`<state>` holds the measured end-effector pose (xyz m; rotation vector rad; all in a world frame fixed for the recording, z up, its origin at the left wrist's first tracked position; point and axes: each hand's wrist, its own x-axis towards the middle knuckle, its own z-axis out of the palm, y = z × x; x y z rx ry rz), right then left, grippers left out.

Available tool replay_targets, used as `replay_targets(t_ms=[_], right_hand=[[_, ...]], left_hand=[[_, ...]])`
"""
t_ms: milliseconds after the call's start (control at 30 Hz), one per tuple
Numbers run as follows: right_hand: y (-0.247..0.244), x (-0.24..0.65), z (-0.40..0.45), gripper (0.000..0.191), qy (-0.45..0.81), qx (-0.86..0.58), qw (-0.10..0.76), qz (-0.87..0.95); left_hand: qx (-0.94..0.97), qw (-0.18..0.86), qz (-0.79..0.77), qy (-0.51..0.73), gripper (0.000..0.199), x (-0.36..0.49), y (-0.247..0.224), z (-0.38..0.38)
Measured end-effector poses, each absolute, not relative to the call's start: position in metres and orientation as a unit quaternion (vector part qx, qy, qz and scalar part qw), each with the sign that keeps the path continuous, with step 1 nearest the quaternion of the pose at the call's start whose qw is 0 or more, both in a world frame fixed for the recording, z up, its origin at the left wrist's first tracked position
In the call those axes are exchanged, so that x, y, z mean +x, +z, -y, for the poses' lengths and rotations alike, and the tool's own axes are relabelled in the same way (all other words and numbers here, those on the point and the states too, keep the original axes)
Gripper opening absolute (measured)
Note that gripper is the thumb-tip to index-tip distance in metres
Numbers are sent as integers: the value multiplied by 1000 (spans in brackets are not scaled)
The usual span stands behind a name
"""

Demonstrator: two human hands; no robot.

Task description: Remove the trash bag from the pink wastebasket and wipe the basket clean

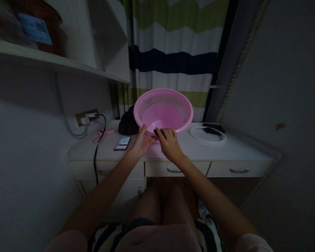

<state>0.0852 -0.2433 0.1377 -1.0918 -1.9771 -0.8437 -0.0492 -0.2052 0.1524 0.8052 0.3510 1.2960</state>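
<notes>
Head-camera view: a pink perforated plastic basket [160,113] tilts over the desk [241,147], its near rim [181,130] gripped by the left hand [143,141], seemingly for steadiness, while the right hand [170,145] pinches a small black object [156,132] beside it.

The left hand [144,142] has its thumb over the rim of the pink basket [164,110] at 7 o'clock. At 6 o'clock the right hand [170,143] grips a small black object [155,132] by that rim; in this dimness I can't say what it is. Around the basket, a lit phone [122,143] lies at 8 o'clock, a dark bundle [127,123] at 9, a white ring [207,142] at 4, and a striped curtain [173,63] hangs at 12.
</notes>
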Motion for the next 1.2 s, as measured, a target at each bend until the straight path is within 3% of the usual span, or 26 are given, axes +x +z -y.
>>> replay_targets(t_ms=[200, 433, 700, 767, 933, 1200], right_hand=[[143, 125, 240, 40, -341, -376, 339, 792], [165, 207, 233, 38, -294, -356, 394, 795], [145, 172, 226, 42, -259, -383, 502, 731], [135, 151, 230, 48, -262, -375, 489, 743], [126, 117, 237, 68, -288, -365, 364, 807], [144, 150, 222, 58, -285, -332, 363, 823]], left_hand=[[378, 705, -165, 577, 50, -66, 145, 199], [393, 702, -167, 571, 45, -66, 145, 200], [360, 712, -154, 583, 46, -58, 150, 198], [350, 714, -153, 587, 48, -57, 151, 197], [352, 710, -151, 590, 54, -55, 152, 195], [347, 710, -153, 593, 49, -63, 151, 196]])
